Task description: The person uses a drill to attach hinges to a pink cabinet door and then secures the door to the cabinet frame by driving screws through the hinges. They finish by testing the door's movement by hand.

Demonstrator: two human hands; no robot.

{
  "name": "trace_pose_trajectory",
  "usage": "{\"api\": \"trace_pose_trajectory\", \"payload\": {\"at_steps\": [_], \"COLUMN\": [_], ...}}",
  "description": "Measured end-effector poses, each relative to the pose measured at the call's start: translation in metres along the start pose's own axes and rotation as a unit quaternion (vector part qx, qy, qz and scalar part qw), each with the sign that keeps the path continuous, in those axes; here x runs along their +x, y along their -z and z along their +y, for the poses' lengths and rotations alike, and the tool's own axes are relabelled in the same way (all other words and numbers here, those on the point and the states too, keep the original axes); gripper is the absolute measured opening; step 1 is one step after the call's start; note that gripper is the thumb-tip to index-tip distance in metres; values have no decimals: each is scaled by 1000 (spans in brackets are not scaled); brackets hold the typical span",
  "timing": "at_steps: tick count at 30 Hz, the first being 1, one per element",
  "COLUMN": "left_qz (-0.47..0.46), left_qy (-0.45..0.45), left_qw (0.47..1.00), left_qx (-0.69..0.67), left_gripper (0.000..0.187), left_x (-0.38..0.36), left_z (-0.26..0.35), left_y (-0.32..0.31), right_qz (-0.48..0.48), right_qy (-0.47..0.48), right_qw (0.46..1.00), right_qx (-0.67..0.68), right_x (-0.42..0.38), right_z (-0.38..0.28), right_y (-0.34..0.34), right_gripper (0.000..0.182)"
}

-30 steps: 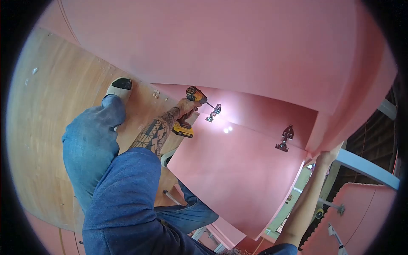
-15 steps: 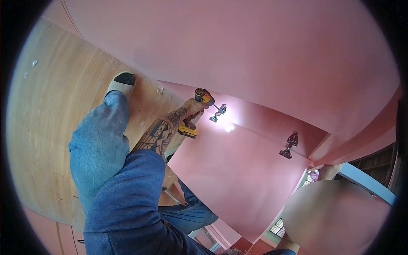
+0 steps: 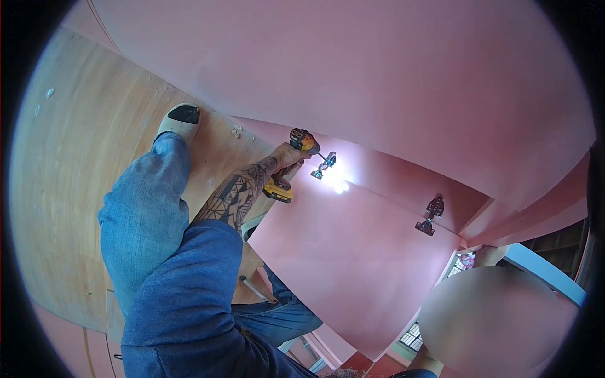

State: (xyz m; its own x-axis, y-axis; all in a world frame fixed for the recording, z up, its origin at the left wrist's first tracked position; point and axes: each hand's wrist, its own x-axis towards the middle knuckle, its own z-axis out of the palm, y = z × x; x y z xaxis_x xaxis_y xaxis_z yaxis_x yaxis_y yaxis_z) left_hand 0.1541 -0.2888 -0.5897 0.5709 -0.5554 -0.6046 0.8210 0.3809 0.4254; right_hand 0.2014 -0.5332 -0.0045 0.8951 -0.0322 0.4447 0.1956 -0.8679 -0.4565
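Observation:
My right hand (image 3: 287,157), at the end of a tattooed forearm, is closed around the grip of a yellow and black power drill (image 3: 304,142). The drill's bit points right, reaching a metal hinge (image 3: 324,165) at the edge of a pink panel (image 3: 353,252). A bright light shines on the pink surface around this hinge. Farther right a second hinge (image 3: 430,214) sits in shadow on the same panel. My left hand is not in view.
A leg in jeans with a light shoe (image 3: 179,120) rests on a wooden surface (image 3: 75,183). Another jeans leg (image 3: 280,318) is below the panel. At the lower right is another person, blurred, with a hand (image 3: 488,255) near the panel's corner. A large pink board (image 3: 378,75) spans the top.
The view has shifted slightly. The drill remains at the same hinge in my right hand, and the panel and hinges look unchanged.

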Motion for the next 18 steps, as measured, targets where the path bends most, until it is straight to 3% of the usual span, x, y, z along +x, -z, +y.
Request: {"api": "trace_pose_trajectory", "payload": {"at_steps": [3, 12, 14, 18], "left_qz": [3, 12, 16, 32], "left_qy": [-12, -14, -10, -1], "left_qw": [1000, 1000, 1000, 998], "left_qx": [6, 13, 16, 48], "left_gripper": [29, 30, 30, 31], "left_x": [3, 7, 8, 10], "left_z": [-3, -6, -6, -4], "left_y": [-1, -4, -4, -4], "right_qz": [-14, 3, -43, 0], "right_qy": [16, -7, 12, -22], "right_qw": [999, 999, 999, 996], "right_qx": [-42, 50, 31, 82], "right_x": [1, 1, 4, -5], "right_z": [5, -1, 3, -14], "right_y": [5, 0, 7, -11], "right_gripper": [33, 36, 35, 34]}}
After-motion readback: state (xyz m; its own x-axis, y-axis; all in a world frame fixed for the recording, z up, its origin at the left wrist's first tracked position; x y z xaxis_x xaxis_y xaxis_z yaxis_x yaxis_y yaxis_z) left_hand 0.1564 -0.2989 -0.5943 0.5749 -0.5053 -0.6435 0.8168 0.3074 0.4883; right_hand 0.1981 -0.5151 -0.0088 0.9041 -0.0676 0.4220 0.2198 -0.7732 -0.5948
